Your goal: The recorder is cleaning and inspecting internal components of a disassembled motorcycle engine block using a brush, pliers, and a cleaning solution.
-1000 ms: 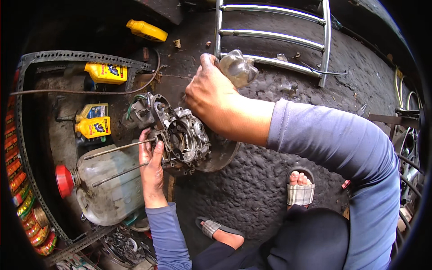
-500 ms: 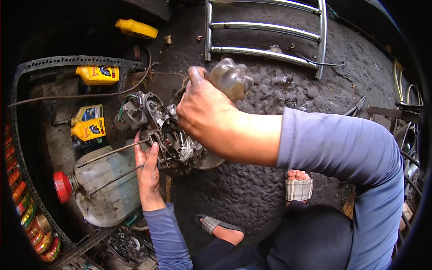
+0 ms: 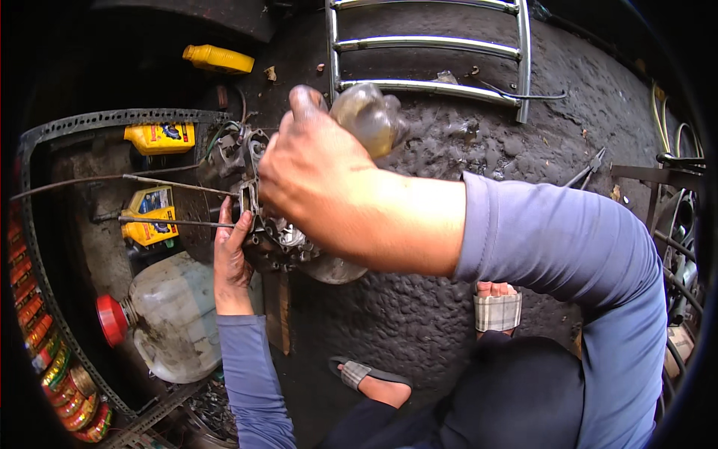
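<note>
My right hand (image 3: 318, 168) is closed round a clear, dirty plastic bottle (image 3: 368, 123), its lobed base turned up and to the right. Some yellowish liquid shows in the bottle; the neck is hidden by the hand. Under that hand lies a greasy metal engine case (image 3: 278, 258) with exposed inner parts, partly covered from view. Two long thin studs (image 3: 176, 221) stick out of the case to the left. My left hand (image 3: 234, 258) grips the case where the studs come out, thumb on the near face and fingers behind.
A large cloudy jug (image 3: 176, 314) with a red cap stands left. Yellow oil bottles (image 3: 161, 138) are by a perforated metal rack (image 3: 127, 116). A metal ladder-like frame (image 3: 426, 45) lies at the back. Pliers (image 3: 587, 168) are at right; a sandalled foot (image 3: 497, 310) is near.
The engine case has turned in my left hand, its studs swinging away toward the far side. My right hand and the bottle have shifted left and slightly farther away.
</note>
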Tool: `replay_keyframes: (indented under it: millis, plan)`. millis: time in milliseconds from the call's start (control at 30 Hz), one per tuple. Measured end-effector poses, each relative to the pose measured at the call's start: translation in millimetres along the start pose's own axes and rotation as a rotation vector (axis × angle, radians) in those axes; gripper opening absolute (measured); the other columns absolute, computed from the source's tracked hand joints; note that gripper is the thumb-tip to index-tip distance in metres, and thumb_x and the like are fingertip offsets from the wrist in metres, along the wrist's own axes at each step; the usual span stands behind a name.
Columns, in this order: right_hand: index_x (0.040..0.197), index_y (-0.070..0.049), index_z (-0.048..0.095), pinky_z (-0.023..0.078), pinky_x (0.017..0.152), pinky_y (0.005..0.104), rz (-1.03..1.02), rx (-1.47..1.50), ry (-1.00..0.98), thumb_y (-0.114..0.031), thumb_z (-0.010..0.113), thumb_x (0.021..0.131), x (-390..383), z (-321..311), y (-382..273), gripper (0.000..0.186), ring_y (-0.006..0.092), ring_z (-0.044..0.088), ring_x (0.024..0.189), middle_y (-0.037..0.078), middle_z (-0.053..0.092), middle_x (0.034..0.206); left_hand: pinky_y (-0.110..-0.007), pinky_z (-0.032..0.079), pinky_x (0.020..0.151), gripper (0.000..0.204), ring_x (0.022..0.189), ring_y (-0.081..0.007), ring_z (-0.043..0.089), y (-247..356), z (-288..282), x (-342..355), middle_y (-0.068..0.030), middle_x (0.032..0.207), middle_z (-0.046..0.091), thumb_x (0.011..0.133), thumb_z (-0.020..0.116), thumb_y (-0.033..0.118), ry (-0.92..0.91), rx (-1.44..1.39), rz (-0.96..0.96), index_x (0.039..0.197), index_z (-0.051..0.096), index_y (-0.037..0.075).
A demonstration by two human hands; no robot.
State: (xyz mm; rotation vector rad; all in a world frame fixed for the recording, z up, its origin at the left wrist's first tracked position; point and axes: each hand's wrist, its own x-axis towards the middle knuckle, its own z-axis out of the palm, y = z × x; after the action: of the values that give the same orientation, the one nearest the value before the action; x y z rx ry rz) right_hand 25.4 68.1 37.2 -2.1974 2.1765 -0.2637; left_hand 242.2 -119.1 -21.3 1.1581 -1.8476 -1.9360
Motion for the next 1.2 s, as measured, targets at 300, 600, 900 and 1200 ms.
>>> replay_keyframes:
  millis: [300,600,900,1200]
  plan:
    - [0.083,-0.013,0.078,0.040,0.088,0.0474,-0.030,-0.053,0.105,-0.027,0.066,0.083,-9.3,36.7,6.4,0.018,0.0262,0.067,0.083,0.007,0.069,0.076,-0.041,0.044,0.112,0.076,0.134,-0.0258,0.053,-12.2,-8.7,-9.8,-0.0145,0.150,0.049,0.095,0.065,0.008,-0.101,-0.121,-0.072,0.158,0.024,-0.001]
    - [0.088,-0.006,0.077,0.039,0.084,0.0477,0.017,-0.241,-0.052,-0.024,0.056,0.089,-31.1,4.2,-31.6,0.028,0.0294,0.061,0.080,0.014,0.065,0.079,-0.036,0.057,0.093,0.055,0.106,-0.0251,0.069,-8.4,21.1,-22.6,-0.0157,0.121,0.067,0.093,0.066,0.007,-0.026,-0.264,-0.013,0.143,0.044,0.000]
    - [0.088,-0.003,0.077,0.039,0.084,0.0466,-0.003,-0.246,-0.114,-0.022,0.056,0.088,-59.1,9.3,-43.1,0.028,0.0292,0.062,0.082,0.014,0.065,0.079,-0.042,0.059,0.091,0.048,0.103,-0.0265,0.070,-32.3,37.2,-50.0,-0.0137,0.116,0.068,0.089,0.066,0.003,0.115,-0.388,0.102,0.135,0.051,0.003]
    - [0.093,-0.004,0.078,0.039,0.085,0.0455,-0.008,-0.286,-0.120,-0.021,0.057,0.088,-49.2,32.4,-37.7,0.027,0.0273,0.062,0.083,0.014,0.069,0.085,-0.040,0.057,0.094,0.066,0.101,-0.0237,0.066,-35.5,12.8,-58.8,-0.0117,0.112,0.065,0.078,0.072,0.003,0.064,-0.225,0.111,0.139,0.047,0.004]
